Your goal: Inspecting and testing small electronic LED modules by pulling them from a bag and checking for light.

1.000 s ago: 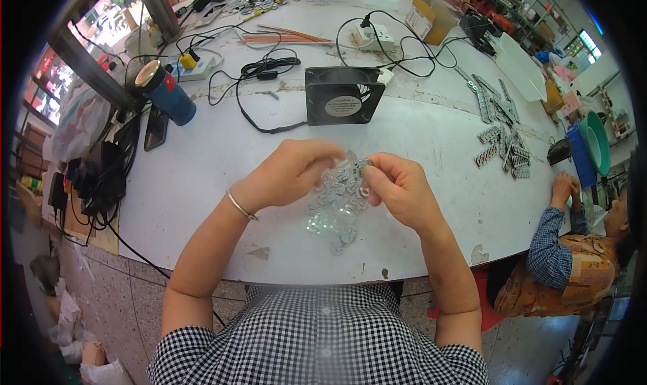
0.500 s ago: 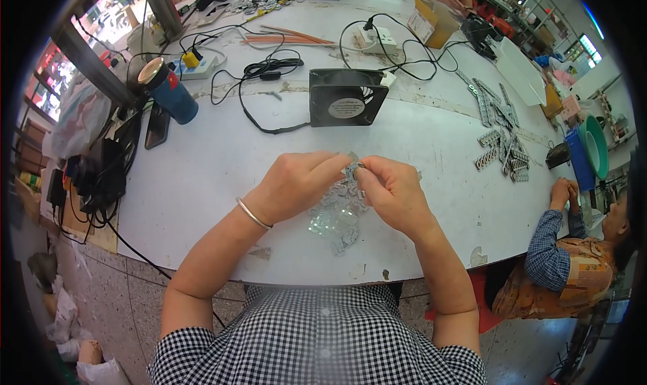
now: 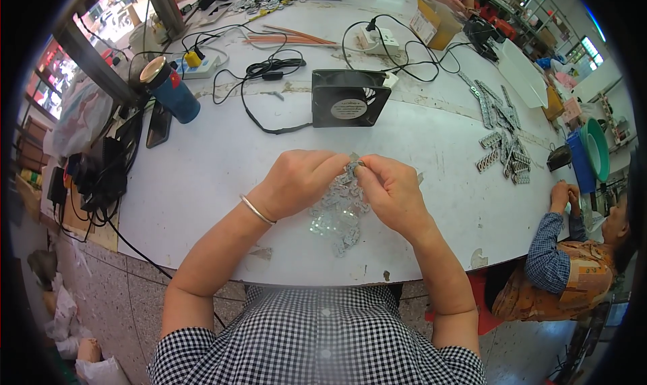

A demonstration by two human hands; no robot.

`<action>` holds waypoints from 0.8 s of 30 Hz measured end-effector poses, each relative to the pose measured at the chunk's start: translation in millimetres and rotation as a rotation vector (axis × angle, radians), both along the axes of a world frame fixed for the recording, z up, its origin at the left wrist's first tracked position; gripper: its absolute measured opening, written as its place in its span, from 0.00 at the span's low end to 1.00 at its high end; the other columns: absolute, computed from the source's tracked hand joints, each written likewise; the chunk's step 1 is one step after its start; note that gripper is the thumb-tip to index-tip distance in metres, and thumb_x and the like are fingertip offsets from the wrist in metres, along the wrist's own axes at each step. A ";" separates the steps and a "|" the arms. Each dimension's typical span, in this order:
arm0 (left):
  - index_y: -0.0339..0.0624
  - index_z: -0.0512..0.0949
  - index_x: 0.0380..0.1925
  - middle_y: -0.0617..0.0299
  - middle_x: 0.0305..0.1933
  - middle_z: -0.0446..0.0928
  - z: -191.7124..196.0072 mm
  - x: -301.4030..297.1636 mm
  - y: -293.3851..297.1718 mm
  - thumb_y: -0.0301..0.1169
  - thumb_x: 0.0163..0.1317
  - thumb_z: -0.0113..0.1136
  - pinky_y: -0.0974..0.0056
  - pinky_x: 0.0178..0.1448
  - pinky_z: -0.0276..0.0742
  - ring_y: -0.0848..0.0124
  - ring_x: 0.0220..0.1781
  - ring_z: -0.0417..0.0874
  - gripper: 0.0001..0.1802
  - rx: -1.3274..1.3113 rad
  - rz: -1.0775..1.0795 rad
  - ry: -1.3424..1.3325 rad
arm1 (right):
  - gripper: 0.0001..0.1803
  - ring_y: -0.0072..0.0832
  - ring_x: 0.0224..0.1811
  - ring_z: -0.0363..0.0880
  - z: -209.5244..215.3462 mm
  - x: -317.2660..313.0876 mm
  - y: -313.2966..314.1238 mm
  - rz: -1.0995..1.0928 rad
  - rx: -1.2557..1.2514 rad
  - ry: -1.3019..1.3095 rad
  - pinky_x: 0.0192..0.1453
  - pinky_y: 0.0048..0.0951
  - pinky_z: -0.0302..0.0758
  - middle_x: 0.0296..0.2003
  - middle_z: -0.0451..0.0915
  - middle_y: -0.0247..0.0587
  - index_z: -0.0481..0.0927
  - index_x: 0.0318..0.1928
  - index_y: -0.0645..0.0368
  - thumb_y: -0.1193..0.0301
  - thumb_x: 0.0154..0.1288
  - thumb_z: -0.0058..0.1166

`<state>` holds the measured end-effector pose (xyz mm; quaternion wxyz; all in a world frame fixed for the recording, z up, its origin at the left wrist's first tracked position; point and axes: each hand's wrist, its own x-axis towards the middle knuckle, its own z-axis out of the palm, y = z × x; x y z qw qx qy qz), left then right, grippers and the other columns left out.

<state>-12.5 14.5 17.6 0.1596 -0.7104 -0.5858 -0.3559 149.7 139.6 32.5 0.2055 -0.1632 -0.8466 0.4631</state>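
One small metal piece (image 3: 352, 165) is sitting between left hand (image 3: 296, 183) (grip hidden, can't tell) and right hand (image 3: 392, 191), which is pinching it from the right; long axis unclear, parts pile (image 3: 342, 210) lying nearer.

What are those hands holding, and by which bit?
A small silvery piece, pinched by the right hand. The left hand is close against it too; whether it grips is unclear. Which bit is held is hidden.

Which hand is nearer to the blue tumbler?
Left. The left hand is below and right of the blue tumbler in the picture; the right hand is farther right.
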 end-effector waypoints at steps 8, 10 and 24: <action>0.35 0.79 0.39 0.53 0.36 0.83 -1.4 3.0 2.5 0.20 0.52 0.67 0.64 0.30 0.80 0.61 0.29 0.84 0.13 0.051 0.049 -0.167 | 0.09 0.15 0.22 0.74 -0.6 -3.1 3.0 -0.032 -0.116 0.018 0.27 0.20 0.71 0.26 0.79 0.32 0.82 0.42 0.66 0.73 0.71 0.51; 0.34 0.79 0.40 0.52 0.36 0.83 0.6 5.7 2.9 0.20 0.53 0.68 0.64 0.30 0.80 0.61 0.28 0.84 0.14 0.072 0.027 -0.175 | 0.09 0.14 0.22 0.73 1.0 -4.3 3.0 -0.053 -0.218 0.015 0.27 0.19 0.71 0.26 0.79 0.31 0.82 0.42 0.65 0.72 0.72 0.51; 0.36 0.81 0.40 0.54 0.33 0.82 -0.2 30.6 4.7 0.24 0.56 0.67 0.63 0.32 0.79 0.63 0.28 0.83 0.11 -0.156 0.077 -0.541 | 0.10 0.13 0.23 0.73 -9.8 21.9 3.7 -0.032 -0.080 0.027 0.27 0.18 0.71 0.26 0.79 0.29 0.83 0.44 0.65 0.71 0.71 0.54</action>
